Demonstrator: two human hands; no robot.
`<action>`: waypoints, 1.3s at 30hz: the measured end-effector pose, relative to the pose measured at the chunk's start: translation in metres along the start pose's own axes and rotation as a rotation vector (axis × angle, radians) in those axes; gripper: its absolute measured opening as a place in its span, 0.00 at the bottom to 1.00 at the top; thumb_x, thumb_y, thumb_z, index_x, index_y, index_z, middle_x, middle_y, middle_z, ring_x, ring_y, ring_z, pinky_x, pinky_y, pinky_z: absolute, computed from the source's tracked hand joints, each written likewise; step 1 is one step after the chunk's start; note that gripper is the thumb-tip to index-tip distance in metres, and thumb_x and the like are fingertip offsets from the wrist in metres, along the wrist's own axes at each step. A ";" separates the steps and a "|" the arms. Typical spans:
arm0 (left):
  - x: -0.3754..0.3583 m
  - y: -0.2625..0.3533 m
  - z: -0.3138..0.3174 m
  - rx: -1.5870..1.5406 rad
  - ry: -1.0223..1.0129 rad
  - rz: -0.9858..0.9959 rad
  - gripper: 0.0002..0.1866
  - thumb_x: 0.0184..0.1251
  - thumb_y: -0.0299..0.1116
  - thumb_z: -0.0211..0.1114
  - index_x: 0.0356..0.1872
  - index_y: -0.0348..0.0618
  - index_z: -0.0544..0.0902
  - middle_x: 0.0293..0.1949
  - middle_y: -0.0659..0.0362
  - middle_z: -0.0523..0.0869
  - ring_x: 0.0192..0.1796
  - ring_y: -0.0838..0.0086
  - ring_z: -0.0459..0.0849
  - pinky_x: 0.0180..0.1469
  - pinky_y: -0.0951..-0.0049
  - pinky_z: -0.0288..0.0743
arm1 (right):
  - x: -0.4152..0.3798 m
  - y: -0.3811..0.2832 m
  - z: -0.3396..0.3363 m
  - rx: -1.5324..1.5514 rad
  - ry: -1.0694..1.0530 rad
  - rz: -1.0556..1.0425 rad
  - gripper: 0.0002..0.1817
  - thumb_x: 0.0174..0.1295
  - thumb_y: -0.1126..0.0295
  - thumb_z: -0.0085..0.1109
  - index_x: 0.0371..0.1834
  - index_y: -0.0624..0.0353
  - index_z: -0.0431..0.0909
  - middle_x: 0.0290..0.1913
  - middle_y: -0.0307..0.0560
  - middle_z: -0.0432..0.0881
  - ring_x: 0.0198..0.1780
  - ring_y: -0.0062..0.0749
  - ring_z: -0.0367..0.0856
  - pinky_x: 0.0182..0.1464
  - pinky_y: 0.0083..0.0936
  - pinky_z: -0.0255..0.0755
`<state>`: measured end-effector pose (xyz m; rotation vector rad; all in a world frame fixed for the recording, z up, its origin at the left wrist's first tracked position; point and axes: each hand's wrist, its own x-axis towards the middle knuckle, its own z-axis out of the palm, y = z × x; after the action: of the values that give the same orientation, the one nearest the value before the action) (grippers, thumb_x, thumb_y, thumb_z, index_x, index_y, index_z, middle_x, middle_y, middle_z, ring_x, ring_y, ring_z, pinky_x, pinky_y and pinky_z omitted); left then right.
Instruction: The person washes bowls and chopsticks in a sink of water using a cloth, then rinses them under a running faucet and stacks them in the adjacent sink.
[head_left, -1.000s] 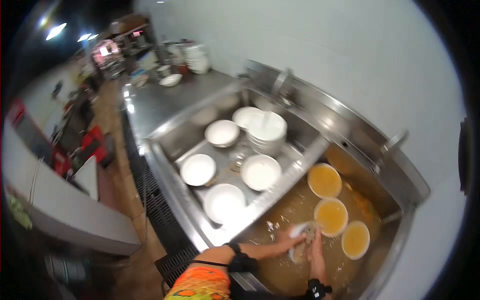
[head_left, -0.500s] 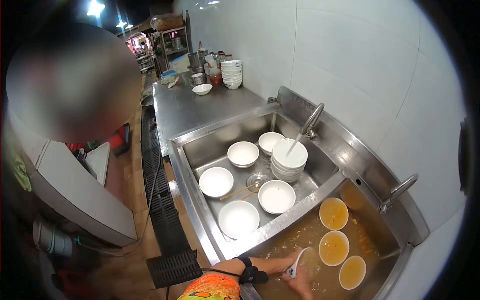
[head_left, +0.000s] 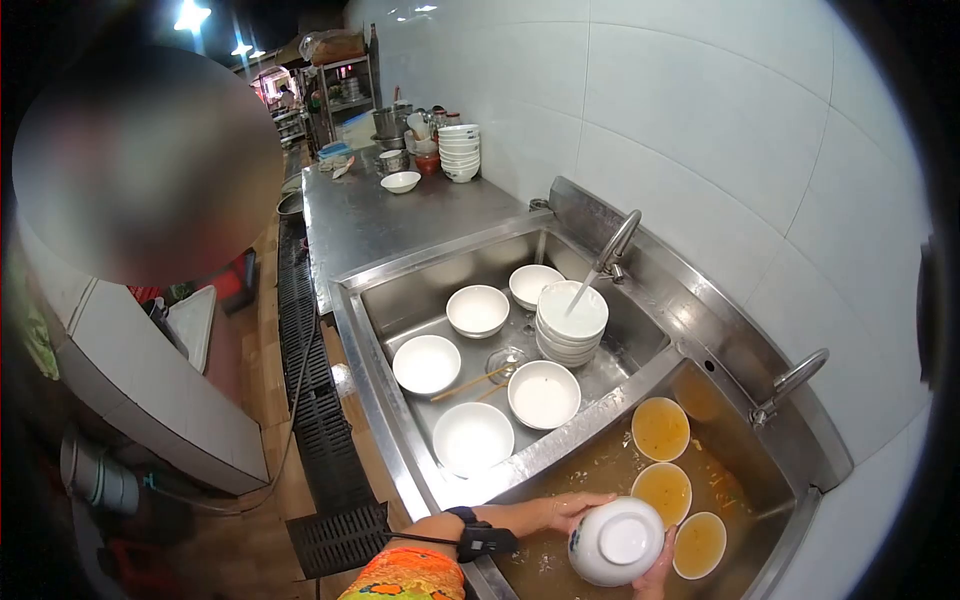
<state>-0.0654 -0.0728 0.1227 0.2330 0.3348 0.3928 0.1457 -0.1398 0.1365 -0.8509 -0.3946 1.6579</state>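
A white bowl (head_left: 617, 541) with a blue mark on its side is tilted over the near sink, its foot ring turned up toward me. My left hand (head_left: 575, 511) grips its left rim, fingers closed on it. On the lower right side, my right hand (head_left: 655, 577) also holds the bowl, partly cut off by the frame edge. Murky water fills the near sink (head_left: 778, 490). Just beyond the held bowl, another bowl (head_left: 662, 490) sits full of yellowish water, with two similar bowls close by.
The far sink (head_left: 400, 318) holds several white bowls, chopsticks (head_left: 470, 384) and a stack of bowls (head_left: 572, 312) under a running faucet (head_left: 622, 240). A second faucet (head_left: 795, 382) stands over the near sink. More stacked bowls (head_left: 460, 152) stand on the steel counter (head_left: 400, 225).
Both hands have raised the bowl from the water and turned it over, so its base now faces up. The right hand has moved to the right.
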 end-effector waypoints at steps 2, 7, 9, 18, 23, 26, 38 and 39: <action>0.008 -0.008 -0.002 0.037 -0.017 0.104 0.24 0.65 0.47 0.57 0.54 0.39 0.73 0.50 0.55 0.79 0.49 0.70 0.80 0.50 0.64 0.76 | 0.008 -0.002 -0.026 -0.242 0.110 -0.014 0.25 0.66 0.53 0.42 0.55 0.62 0.69 0.49 0.52 0.77 0.50 0.39 0.77 0.55 0.35 0.69; 0.014 -0.017 0.000 0.099 0.188 0.287 0.20 0.65 0.42 0.58 0.47 0.32 0.76 0.41 0.51 0.83 0.41 0.68 0.83 0.45 0.69 0.79 | 0.017 0.022 -0.090 -1.090 0.303 -0.088 0.23 0.58 0.59 0.52 0.54 0.61 0.69 0.46 0.58 0.78 0.49 0.46 0.76 0.54 0.39 0.69; 0.029 -0.025 -0.024 0.102 0.345 0.330 0.19 0.67 0.40 0.56 0.44 0.30 0.76 0.38 0.48 0.83 0.39 0.65 0.84 0.43 0.67 0.79 | -0.013 0.020 -0.051 -1.847 0.431 -0.059 0.24 0.49 0.60 0.61 0.49 0.59 0.73 0.44 0.64 0.76 0.51 0.58 0.72 0.55 0.44 0.66; 0.020 -0.034 -0.033 -0.118 0.592 0.433 0.16 0.70 0.35 0.50 0.50 0.31 0.69 0.44 0.48 0.79 0.46 0.60 0.80 0.50 0.57 0.76 | -0.020 0.039 -0.079 -0.440 0.226 0.077 0.20 0.52 0.79 0.50 0.51 0.59 0.68 0.43 0.46 0.77 0.41 0.31 0.78 0.40 0.27 0.75; 0.020 -0.043 -0.036 0.012 0.627 0.267 0.18 0.71 0.41 0.46 0.53 0.40 0.70 0.48 0.52 0.77 0.50 0.65 0.77 0.52 0.65 0.76 | -0.018 0.040 0.057 -1.448 0.061 -0.403 0.23 0.52 0.68 0.56 0.53 0.59 0.69 0.52 0.56 0.71 0.53 0.47 0.71 0.55 0.39 0.65; 0.009 -0.041 -0.011 0.117 0.610 0.270 0.19 0.72 0.43 0.44 0.54 0.41 0.70 0.49 0.53 0.77 0.50 0.66 0.77 0.54 0.64 0.73 | -0.013 0.065 0.054 -1.820 0.179 -0.772 0.27 0.50 0.64 0.58 0.55 0.60 0.67 0.56 0.60 0.66 0.58 0.54 0.62 0.60 0.44 0.57; 0.029 -0.033 -0.076 -0.091 0.721 0.383 0.15 0.70 0.36 0.51 0.51 0.37 0.71 0.48 0.53 0.79 0.52 0.63 0.77 0.55 0.59 0.72 | 0.048 0.088 -0.009 -0.839 0.550 -0.475 0.23 0.59 0.61 0.46 0.53 0.66 0.65 0.53 0.58 0.68 0.54 0.43 0.67 0.58 0.33 0.60; 0.028 -0.032 -0.088 -0.086 0.720 0.387 0.15 0.69 0.36 0.52 0.51 0.37 0.71 0.48 0.53 0.79 0.51 0.64 0.77 0.55 0.60 0.71 | 0.050 0.086 -0.011 -0.819 0.530 -0.501 0.22 0.60 0.61 0.46 0.52 0.66 0.65 0.52 0.57 0.70 0.53 0.42 0.69 0.56 0.32 0.61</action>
<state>-0.0617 -0.0764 0.0251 0.0610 0.9851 0.8721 0.0902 -0.1181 0.0567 -1.5874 -0.8491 0.7291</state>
